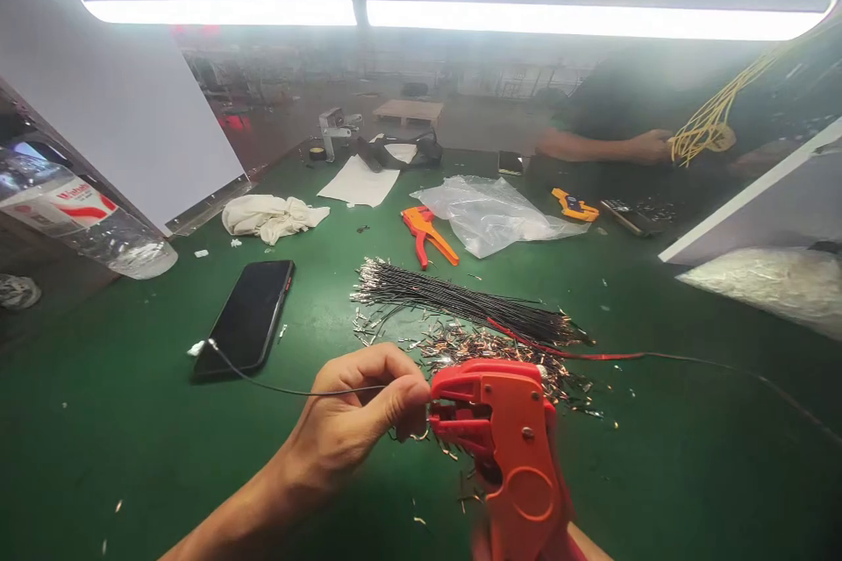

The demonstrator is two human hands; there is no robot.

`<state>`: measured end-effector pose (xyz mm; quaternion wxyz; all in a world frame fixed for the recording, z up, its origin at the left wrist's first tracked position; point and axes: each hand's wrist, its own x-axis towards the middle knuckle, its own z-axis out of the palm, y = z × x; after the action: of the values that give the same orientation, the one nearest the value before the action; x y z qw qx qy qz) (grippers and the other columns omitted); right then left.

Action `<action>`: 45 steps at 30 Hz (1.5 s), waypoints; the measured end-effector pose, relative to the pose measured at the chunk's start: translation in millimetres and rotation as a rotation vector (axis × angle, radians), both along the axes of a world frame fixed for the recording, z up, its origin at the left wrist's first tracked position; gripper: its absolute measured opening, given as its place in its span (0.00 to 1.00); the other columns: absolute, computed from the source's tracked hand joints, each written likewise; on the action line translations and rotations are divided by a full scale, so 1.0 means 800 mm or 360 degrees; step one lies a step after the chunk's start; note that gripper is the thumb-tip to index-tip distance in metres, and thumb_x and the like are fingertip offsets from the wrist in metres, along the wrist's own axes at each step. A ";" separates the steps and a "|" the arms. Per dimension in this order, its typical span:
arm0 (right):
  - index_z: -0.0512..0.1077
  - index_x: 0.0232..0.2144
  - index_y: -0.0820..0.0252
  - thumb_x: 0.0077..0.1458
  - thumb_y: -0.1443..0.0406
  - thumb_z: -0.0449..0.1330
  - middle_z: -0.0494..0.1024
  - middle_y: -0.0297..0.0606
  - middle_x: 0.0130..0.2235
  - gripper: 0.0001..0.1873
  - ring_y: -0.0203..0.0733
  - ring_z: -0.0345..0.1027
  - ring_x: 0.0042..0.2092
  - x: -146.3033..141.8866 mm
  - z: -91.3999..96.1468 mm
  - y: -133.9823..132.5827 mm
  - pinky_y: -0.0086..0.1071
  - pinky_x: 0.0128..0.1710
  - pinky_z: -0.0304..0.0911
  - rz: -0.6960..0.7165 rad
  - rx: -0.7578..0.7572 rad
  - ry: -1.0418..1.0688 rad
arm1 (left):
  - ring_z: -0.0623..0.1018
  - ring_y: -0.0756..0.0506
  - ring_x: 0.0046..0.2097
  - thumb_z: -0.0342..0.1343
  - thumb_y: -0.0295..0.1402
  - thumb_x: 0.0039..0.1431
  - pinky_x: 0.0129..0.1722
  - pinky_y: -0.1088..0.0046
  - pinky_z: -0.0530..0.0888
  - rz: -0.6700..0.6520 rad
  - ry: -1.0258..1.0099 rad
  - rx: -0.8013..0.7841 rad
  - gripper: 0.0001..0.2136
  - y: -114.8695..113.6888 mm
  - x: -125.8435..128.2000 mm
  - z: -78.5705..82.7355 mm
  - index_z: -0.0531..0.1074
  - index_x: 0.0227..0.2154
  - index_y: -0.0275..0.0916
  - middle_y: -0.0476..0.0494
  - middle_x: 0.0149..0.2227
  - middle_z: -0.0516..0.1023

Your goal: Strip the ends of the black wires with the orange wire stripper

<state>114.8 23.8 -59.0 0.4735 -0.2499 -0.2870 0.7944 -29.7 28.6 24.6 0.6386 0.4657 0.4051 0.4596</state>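
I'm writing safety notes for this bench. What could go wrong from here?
The left hand pinches a thin wire right beside the jaws of the red stripper, so a squeeze might nip a finger. Loose scraps lie beside the black wire bundle and could get mixed in. The thin wire's far end reaches over the phone and might scratch it.

My pliers (526,456) are red and orange, my wire (282,389) dark grey. I see green on the table (132,438), black on the bundled wires (453,294) with silver tips (374,268), black on the phone (246,316), yellow on the far cables (724,110).
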 end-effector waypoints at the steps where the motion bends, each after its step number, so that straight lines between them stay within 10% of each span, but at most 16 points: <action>1: 0.74 0.25 0.55 0.35 0.34 0.66 0.72 0.36 0.28 0.33 0.47 0.66 0.35 0.000 -0.001 0.000 0.42 0.41 0.67 -0.0008 0.0003 0.0012 | 0.71 0.52 0.26 0.66 0.45 0.56 0.28 0.76 0.67 0.0008 0.0010 0.0016 0.17 -0.001 0.001 0.000 0.75 0.24 0.36 0.50 0.21 0.73; 12: 0.76 0.32 0.54 0.38 0.28 0.58 0.78 0.38 0.34 0.39 0.49 0.70 0.40 0.032 0.024 -0.009 0.41 0.46 0.68 -0.0044 -0.0097 0.0104 | 0.72 0.52 0.28 0.62 0.41 0.61 0.27 0.78 0.67 0.0141 0.0208 0.0271 0.12 -0.011 0.002 0.000 0.78 0.28 0.38 0.49 0.24 0.76; 20: 0.76 0.36 0.55 0.42 0.30 0.58 0.75 0.36 0.29 0.39 0.42 0.68 0.28 0.032 0.000 -0.021 0.35 0.28 0.67 -0.0029 -0.0145 0.0018 | 0.70 0.51 0.28 0.62 0.45 0.60 0.27 0.76 0.66 0.0065 0.0287 0.0247 0.15 -0.011 0.000 0.009 0.77 0.27 0.38 0.48 0.24 0.74; 28: 0.75 0.32 0.53 0.36 0.41 0.72 0.72 0.35 0.29 0.29 0.48 0.70 0.36 0.007 -0.030 -0.012 0.41 0.34 0.69 -0.0127 -0.0002 -0.0056 | 0.70 0.51 0.27 0.61 0.43 0.61 0.27 0.76 0.65 0.0007 0.0311 0.0294 0.15 -0.009 -0.003 0.010 0.76 0.26 0.37 0.49 0.23 0.73; 33: 0.74 0.37 0.59 0.56 0.47 0.63 0.77 0.37 0.37 0.21 0.46 0.73 0.39 -0.004 -0.045 -0.007 0.43 0.40 0.70 -0.0073 0.0088 -0.0089 | 0.70 0.51 0.26 0.62 0.44 0.60 0.27 0.76 0.65 0.0007 0.0318 0.0326 0.16 -0.007 -0.002 0.013 0.75 0.24 0.37 0.49 0.22 0.72; 45: 0.77 0.36 0.58 0.53 0.36 0.57 0.79 0.36 0.34 0.32 0.42 0.73 0.34 0.068 0.013 -0.017 0.37 0.35 0.71 0.0065 -0.0045 0.0014 | 0.69 0.50 0.27 0.62 0.47 0.59 0.28 0.73 0.65 -0.0031 0.0262 0.0228 0.18 -0.007 0.000 0.003 0.74 0.24 0.36 0.49 0.21 0.72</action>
<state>169.5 10.5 -48.6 0.4550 -0.2470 -0.2787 0.8089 -29.8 23.0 27.1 0.5727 0.5504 0.4176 0.4413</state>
